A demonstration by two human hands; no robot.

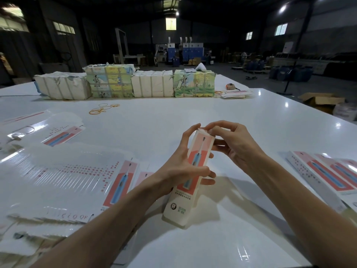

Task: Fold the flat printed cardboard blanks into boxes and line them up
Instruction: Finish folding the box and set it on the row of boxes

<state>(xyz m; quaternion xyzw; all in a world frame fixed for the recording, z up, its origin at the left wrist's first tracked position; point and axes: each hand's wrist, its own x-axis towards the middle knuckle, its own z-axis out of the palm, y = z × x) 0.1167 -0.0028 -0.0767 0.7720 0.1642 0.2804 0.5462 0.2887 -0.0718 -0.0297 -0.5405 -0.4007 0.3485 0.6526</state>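
I see my left hand [184, 165] wrapped round the box [178, 207], my right hand [234, 145] just beyond, fingertips pinching its top end.

The left hand [179, 169] and left forearm [108, 225] fill the lower left of the frame. The right hand [234, 145] and right forearm [301, 192] fill the lower right. Both arms are bare from the bottom edge up to the fingertips. The forearms are slim and smooth, narrowing toward the wrists. The fingers are long and thin, with short nails. Near the frame's centre, tendons and knuckles ridge the back of the right hand.
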